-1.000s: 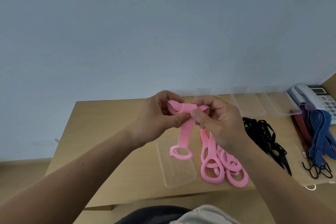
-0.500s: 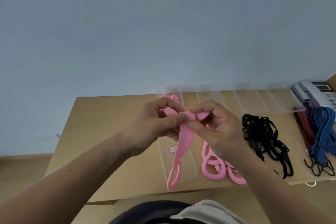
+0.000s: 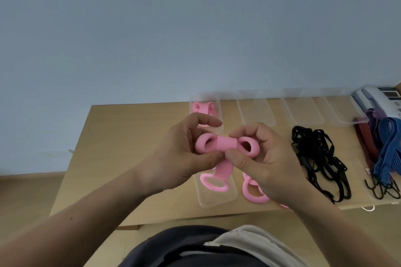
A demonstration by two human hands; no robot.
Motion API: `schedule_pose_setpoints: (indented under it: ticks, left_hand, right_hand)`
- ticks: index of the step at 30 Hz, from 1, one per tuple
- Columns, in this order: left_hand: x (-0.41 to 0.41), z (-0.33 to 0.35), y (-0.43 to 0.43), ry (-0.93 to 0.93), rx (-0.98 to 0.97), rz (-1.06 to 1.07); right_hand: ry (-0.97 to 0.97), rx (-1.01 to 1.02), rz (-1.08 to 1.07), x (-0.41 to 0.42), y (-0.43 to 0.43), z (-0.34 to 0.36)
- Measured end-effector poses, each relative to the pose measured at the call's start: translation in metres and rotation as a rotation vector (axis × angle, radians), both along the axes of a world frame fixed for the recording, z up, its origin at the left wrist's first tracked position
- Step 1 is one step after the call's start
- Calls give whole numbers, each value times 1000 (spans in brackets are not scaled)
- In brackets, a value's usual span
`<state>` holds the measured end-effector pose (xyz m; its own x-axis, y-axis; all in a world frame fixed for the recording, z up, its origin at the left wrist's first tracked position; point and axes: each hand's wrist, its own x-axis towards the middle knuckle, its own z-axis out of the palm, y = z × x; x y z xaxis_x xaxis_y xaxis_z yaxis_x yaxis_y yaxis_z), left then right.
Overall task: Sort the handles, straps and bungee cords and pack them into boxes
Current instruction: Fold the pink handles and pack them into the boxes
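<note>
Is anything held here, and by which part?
Left hand and right hand together pinch one pink handle at its wrapped middle, loops free.

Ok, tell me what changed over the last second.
The left hand and right hand kept hold of the pink handle and wound it round its folded loops, so the hanging tail is shorter. Loose pink handles, black straps and bungee cords stayed put.

No writing is showing clearly enough to read. A small red-and-white tag is peeking out beside the pink handle, its print too blurred, and the telephone at far right is showing no legible figures.
</note>
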<state>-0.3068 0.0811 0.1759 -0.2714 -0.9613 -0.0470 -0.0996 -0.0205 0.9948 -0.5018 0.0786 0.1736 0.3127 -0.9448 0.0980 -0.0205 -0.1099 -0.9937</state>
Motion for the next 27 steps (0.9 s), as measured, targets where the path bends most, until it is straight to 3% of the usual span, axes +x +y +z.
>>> schedule_pose_setpoints:
  ticks: [9, 12, 16, 22, 27]
  left_hand:
    - [-2, -2, 10, -55, 76, -45]
    - [-3, -3, 14, 1, 135, -71]
    - [-6, -4, 18, 85, 163, -43]
    - [-6, -13, 20, 65, 60, -1]
    - [-10, -20, 18, 46, -25, -8]
  right_hand:
    - [82, -175, -22, -1, 11, -13]
    - [122, -209, -45, -2, 14, -18]
    - [128, -167, 3, -5, 16, -23]
    - [-5, 101, 91, -8, 14, -23]
    - [37, 141, 16, -7, 10, -18]
